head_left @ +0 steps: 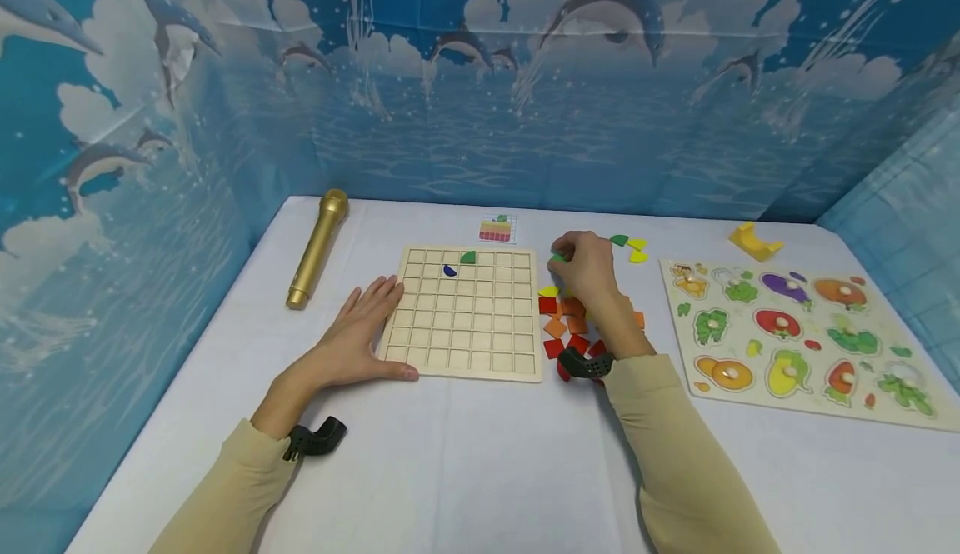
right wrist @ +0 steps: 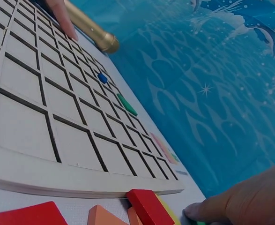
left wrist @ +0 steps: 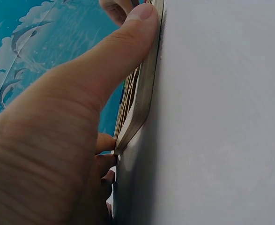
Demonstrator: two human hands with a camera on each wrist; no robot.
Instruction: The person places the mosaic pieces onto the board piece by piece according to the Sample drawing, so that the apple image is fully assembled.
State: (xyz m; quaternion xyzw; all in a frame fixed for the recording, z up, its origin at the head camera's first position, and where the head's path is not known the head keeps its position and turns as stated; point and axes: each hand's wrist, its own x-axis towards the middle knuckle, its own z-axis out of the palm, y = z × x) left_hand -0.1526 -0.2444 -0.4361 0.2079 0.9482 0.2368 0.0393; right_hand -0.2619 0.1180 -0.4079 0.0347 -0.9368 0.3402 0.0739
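Note:
A wooden grid board (head_left: 480, 312) lies flat on the white table. My left hand (head_left: 360, 333) rests against its left side and lower left corner, fingers spread and thumb (left wrist: 139, 18) along the near edge. On the board are a green leaf-shaped piece (head_left: 468, 257) and a dark blue half-round piece (head_left: 450, 271). Beyond the board's right edge, my right hand (head_left: 588, 269) pinches a small green piece (head_left: 558, 259) between thumb and curled fingers, low over the table. In the right wrist view, only a sliver of green shows under the thumb (right wrist: 193, 211).
Red and orange square tiles (head_left: 576, 323) lie scattered under my right forearm. Yellow pieces (head_left: 637, 251) and another green piece (head_left: 619, 240) are behind it. A pattern card (head_left: 497, 229), gold microphone (head_left: 318, 250), vegetable puzzle board (head_left: 810, 337) and yellow curved object (head_left: 753, 242) surround the grid.

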